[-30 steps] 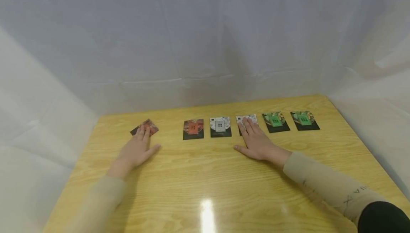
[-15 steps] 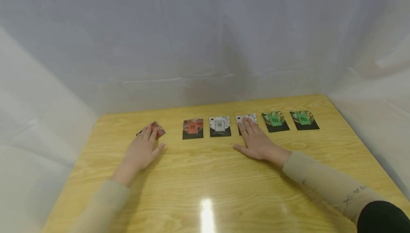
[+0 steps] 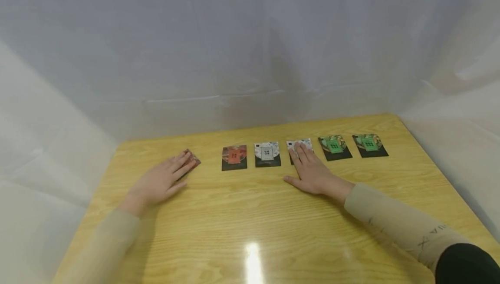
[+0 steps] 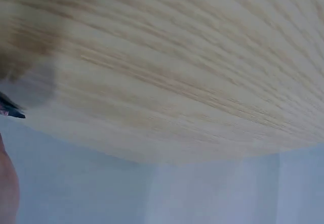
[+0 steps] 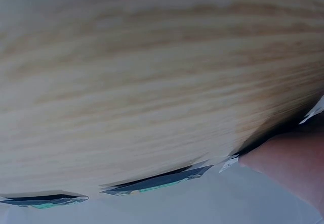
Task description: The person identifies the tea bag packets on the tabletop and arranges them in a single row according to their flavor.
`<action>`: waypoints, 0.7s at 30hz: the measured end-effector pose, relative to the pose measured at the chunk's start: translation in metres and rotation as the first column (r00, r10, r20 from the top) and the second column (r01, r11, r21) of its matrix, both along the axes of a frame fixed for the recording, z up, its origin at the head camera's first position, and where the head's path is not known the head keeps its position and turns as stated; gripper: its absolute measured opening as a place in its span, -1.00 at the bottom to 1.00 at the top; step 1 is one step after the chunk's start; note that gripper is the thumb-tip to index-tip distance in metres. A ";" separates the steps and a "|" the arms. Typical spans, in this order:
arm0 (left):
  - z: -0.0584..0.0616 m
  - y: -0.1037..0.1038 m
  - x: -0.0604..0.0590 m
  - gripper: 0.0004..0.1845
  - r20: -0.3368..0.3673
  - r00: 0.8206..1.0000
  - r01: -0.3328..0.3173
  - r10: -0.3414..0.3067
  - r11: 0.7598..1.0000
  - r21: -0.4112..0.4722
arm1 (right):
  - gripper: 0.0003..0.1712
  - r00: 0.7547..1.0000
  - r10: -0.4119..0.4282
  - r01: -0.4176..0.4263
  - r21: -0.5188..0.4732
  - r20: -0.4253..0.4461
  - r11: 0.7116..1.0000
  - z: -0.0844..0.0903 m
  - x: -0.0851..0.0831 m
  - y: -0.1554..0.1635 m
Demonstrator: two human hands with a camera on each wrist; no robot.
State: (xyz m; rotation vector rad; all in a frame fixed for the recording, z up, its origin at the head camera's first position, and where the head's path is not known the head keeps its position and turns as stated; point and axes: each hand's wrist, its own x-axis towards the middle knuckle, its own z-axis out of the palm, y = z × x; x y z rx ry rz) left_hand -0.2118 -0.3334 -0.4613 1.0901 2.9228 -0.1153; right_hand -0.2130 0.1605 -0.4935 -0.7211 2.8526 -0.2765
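My left hand (image 3: 158,183) lies over a red and black packet (image 3: 193,161) at the left of the wooden table, its fingers extended across it and covering most of it. The packet sits at a slant. In the left wrist view only a dark corner of the packet (image 4: 11,108) shows at the edge. My right hand (image 3: 312,174) rests with straight, slightly spread fingers on a white and black packet (image 3: 304,143), partly hiding it. Between the hands lie another red packet (image 3: 234,158) and another white packet (image 3: 267,154), side by side.
Right of my right hand lie two green and black packets (image 3: 335,147) and, further out, the second green packet (image 3: 370,146). The wooden table (image 3: 218,227) meets a pale hanging sheet (image 3: 250,58) behind and at both sides.
The left hand first slid the red packet rightward, then shifted its wrist left and turned over the packet, which now shows less and is angled differently. The right hand stays in place.
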 end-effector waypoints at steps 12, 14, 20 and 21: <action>-0.015 0.003 -0.003 -0.23 0.060 0.998 -0.024 0.021 0.998 0.056 | 0.13 1.000 -0.001 0.001 -0.004 0.000 1.000 0.000 -0.002 -0.001; -0.016 0.007 -0.003 -0.22 0.103 0.993 -0.065 0.054 0.993 0.099 | 0.12 1.000 -0.002 0.002 0.003 0.002 1.000 0.000 -0.002 -0.001; -0.018 0.026 0.001 -0.23 0.158 0.974 -0.184 0.160 0.971 0.151 | 0.11 1.000 -0.002 0.002 0.005 -0.003 1.000 0.002 0.001 -0.001; -0.018 0.030 0.001 -0.24 0.160 0.970 -0.205 0.182 0.968 0.147 | 0.11 1.000 -0.002 0.002 0.000 -0.005 1.000 0.002 0.002 -0.001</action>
